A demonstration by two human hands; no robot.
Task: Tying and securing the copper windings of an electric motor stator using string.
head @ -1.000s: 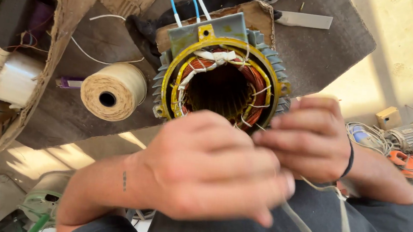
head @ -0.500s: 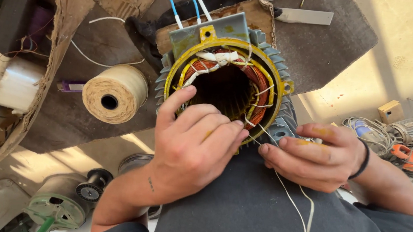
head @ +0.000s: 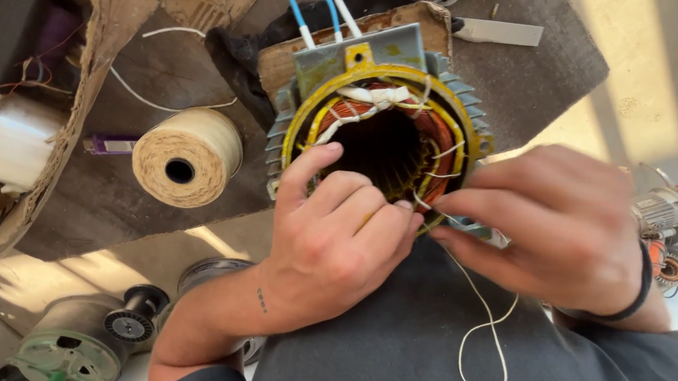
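Observation:
A finned grey motor stator [head: 380, 73] with copper windings and a yellow rim rests against my lap, its bore facing me. My left hand [head: 336, 230] lies on the near rim, thumb up along the left edge, fingers curled against the windings. My right hand [head: 554, 223] sits at the rim's lower right, fingertips pinching a thin white lacing string [head: 482, 339] that loops down over my dark shirt. White ties bind the coil ends at the top. Three blue-and-white leads [head: 313, 7] leave the top of the stator.
A spool of cream twine [head: 187, 157] lies left of the stator on a brown mat [head: 541, 77]. Torn cardboard [head: 91, 58] and a white container [head: 12, 149] sit far left. Rotor parts [head: 668, 210] lie at right; a green fan cover and small motor [head: 93, 340] lie lower left.
The hands have dropped from in front of the camera onto the stator's near rim. My right hand has pulled the string out to the right, and the view has closed in.

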